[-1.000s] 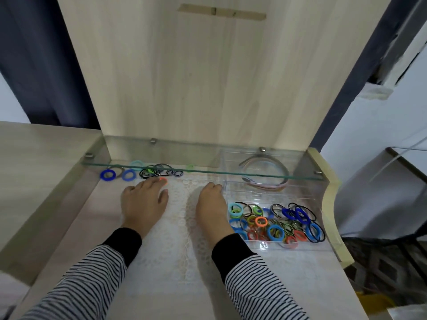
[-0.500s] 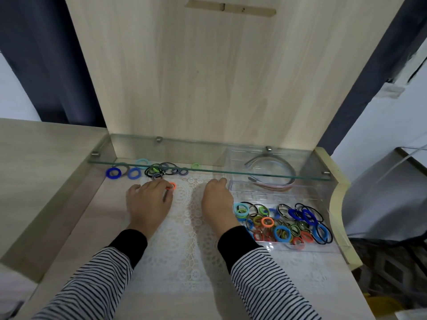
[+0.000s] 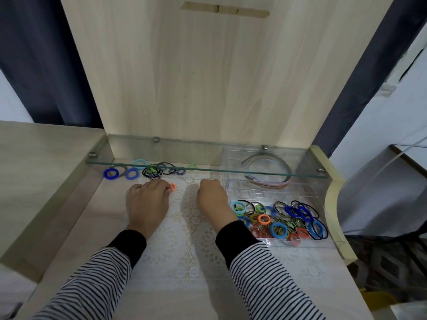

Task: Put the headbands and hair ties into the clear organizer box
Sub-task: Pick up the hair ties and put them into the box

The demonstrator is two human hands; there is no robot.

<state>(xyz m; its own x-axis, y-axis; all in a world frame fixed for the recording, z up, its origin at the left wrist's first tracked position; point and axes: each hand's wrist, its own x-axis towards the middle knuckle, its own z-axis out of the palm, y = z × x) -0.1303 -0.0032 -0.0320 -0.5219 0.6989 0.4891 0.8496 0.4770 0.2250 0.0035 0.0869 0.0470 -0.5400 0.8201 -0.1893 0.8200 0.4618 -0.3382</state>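
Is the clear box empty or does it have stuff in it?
Not empty. The clear organizer box holds a pile of colourful hair ties in front and headbands behind.

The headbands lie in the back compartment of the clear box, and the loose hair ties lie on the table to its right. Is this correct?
Not quite: in the head view the loose hair ties lie left of the clear box. The headbands are in its back compartment.

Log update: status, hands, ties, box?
Left hand at orange hair tie, grip unclear. Right hand curled, contents hidden. Loose coloured hair ties under glass shelf; clear plastic organizer box partly filled.
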